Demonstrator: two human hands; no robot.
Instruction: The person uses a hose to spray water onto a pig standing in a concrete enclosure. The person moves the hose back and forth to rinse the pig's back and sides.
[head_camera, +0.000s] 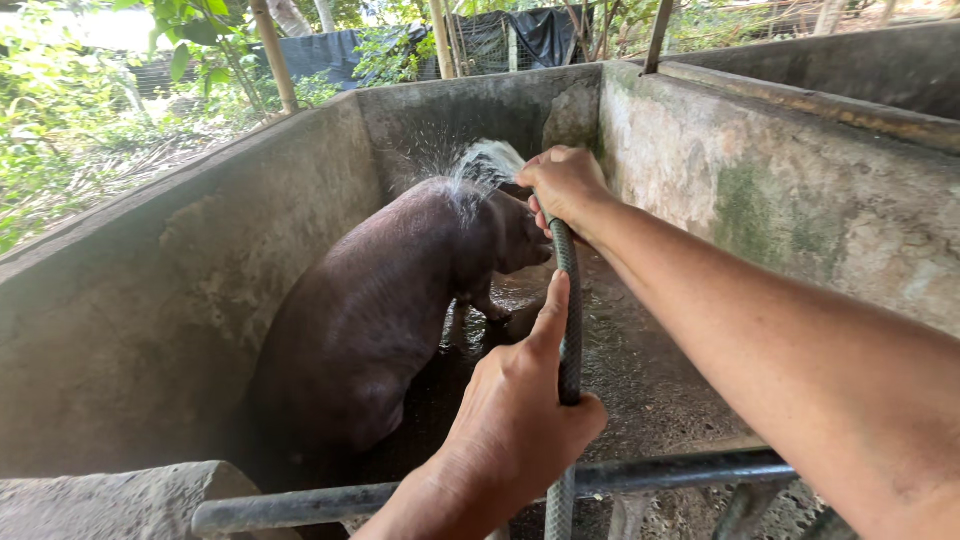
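Note:
A dark pig (370, 320) stands in a concrete pen, its head turned toward the far right corner. My right hand (562, 185) grips the end of a grey-green hose (570, 330) above the pig's head, and a spray of water (478, 165) fans out over the pig's neck. My left hand (520, 415) holds the same hose lower down, thumb stretched up along it, just above a metal rail. The hose nozzle is hidden inside my right fist.
Concrete walls (180, 290) enclose the pen on the left, back and right (780, 190). The pen floor (640, 370) is wet. A grey metal rail (680, 470) crosses the near edge. Green plants (70, 110) and dark sheeting (540, 35) lie beyond.

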